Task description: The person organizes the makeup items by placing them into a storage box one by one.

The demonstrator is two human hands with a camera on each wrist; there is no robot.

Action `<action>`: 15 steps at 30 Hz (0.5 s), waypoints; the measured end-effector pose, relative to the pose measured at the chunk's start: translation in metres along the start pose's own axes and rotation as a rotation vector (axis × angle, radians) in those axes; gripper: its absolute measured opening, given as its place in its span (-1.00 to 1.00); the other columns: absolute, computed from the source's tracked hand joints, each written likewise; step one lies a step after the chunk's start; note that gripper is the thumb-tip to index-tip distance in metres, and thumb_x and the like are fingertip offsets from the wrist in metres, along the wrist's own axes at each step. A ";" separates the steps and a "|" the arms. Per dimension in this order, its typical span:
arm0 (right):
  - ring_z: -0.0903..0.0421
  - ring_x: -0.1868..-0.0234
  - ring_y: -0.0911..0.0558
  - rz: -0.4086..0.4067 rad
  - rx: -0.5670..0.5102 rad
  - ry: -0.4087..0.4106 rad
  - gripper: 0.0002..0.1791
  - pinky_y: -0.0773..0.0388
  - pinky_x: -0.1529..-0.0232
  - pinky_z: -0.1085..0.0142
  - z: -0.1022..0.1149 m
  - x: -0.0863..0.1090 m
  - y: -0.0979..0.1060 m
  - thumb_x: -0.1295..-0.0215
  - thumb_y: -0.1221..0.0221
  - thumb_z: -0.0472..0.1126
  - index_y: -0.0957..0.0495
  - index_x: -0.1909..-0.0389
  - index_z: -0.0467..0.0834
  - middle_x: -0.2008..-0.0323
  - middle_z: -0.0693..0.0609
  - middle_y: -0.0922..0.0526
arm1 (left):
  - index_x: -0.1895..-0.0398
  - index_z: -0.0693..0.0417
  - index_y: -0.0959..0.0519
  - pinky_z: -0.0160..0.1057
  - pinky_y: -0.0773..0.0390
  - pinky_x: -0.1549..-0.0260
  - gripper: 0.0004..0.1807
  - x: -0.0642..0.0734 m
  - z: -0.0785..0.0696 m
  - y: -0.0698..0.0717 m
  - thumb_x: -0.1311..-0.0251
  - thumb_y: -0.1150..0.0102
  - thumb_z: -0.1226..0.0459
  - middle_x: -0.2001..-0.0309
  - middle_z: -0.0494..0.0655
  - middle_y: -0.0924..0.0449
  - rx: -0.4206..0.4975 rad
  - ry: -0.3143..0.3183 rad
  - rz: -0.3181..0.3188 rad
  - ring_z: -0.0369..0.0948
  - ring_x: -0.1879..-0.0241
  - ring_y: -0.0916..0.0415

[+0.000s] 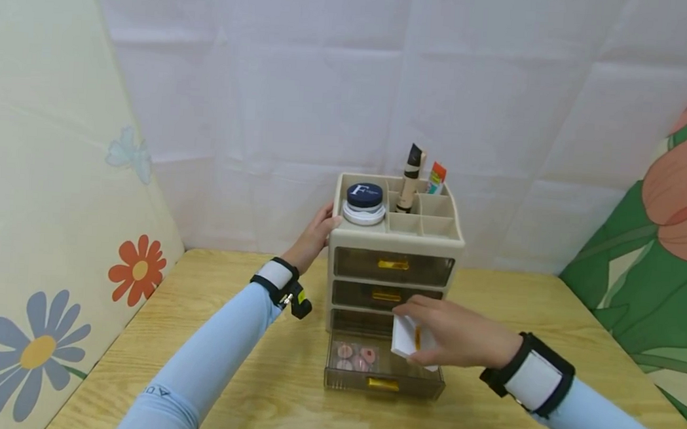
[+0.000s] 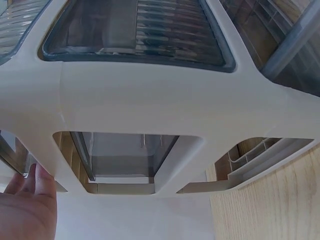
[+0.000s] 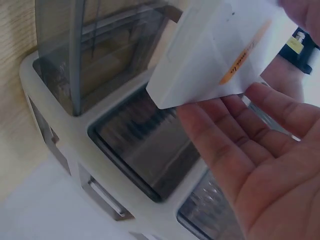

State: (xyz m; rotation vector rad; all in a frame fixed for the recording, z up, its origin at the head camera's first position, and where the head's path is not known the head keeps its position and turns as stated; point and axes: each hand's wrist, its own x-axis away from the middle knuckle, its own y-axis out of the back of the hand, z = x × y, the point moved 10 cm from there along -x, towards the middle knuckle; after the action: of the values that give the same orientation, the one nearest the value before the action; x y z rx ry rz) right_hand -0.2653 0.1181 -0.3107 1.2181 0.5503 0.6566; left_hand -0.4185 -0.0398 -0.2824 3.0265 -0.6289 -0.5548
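Observation:
A beige desktop drawer organizer (image 1: 398, 239) stands on the table with its smoky bottom drawer (image 1: 345, 380) pulled out. Against the organizer's left side rests my left hand (image 1: 314, 237), its fingers fairly straight; in the left wrist view the fingers (image 2: 45, 182) touch the side near a cutout. Above the pulled-out drawer, my right hand (image 1: 454, 333) pinches a small white box (image 1: 403, 336) between thumb and fingers. The right wrist view shows orange lettering on this box (image 3: 200, 60). Inside the drawer, at its left, lies a clear pack with several pinkish round pieces (image 1: 358, 354).
On the organizer's top sit a dark-lidded round jar (image 1: 364, 195) on a white round case (image 1: 364, 214), a beige tube with a black cap (image 1: 409, 179) and an orange-topped tube (image 1: 437, 177). Two upper drawers are closed. A white cloth (image 1: 303, 107) hangs behind the wooden table (image 1: 239, 372).

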 end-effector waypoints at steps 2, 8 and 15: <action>0.23 0.21 -0.52 0.009 -0.012 -0.004 -0.27 -0.54 0.27 0.31 -0.003 -0.004 -0.006 -0.07 -0.40 0.08 -0.45 -0.22 -0.19 0.02 0.06 -0.50 | -0.55 0.01 0.10 0.07 -0.18 -0.27 -0.22 0.000 0.001 0.000 -0.31 0.20 0.01 -0.46 0.06 -0.02 -0.001 0.000 0.000 -0.06 -0.37 -0.08; 0.21 0.21 -0.53 0.030 -0.008 0.008 -0.26 -0.54 0.27 0.31 -0.008 -0.014 -0.023 -0.06 -0.42 0.04 -0.45 -0.23 -0.19 0.01 0.04 -0.50 | -0.55 0.03 0.10 0.09 -0.21 -0.25 -0.24 0.000 0.001 0.001 -0.33 0.20 0.04 -0.46 0.09 -0.01 0.001 -0.012 0.002 -0.02 -0.35 -0.11; 0.16 0.21 -0.56 0.090 -0.003 -0.040 -0.24 -0.55 0.26 0.26 -0.020 -0.023 -0.044 -0.01 -0.46 -0.04 -0.45 -0.22 -0.26 -0.03 -0.06 -0.51 | -0.55 0.03 0.08 0.04 -0.27 -0.20 -0.23 -0.001 0.001 0.002 -0.31 0.19 0.03 -0.46 0.08 -0.04 -0.002 -0.005 -0.008 -0.03 -0.32 -0.17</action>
State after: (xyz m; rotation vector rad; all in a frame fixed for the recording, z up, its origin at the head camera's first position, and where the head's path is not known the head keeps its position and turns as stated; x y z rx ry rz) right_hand -0.2882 0.1052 -0.3578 1.2559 0.4633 0.7076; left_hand -0.4208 -0.0407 -0.2831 3.0285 -0.6162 -0.5624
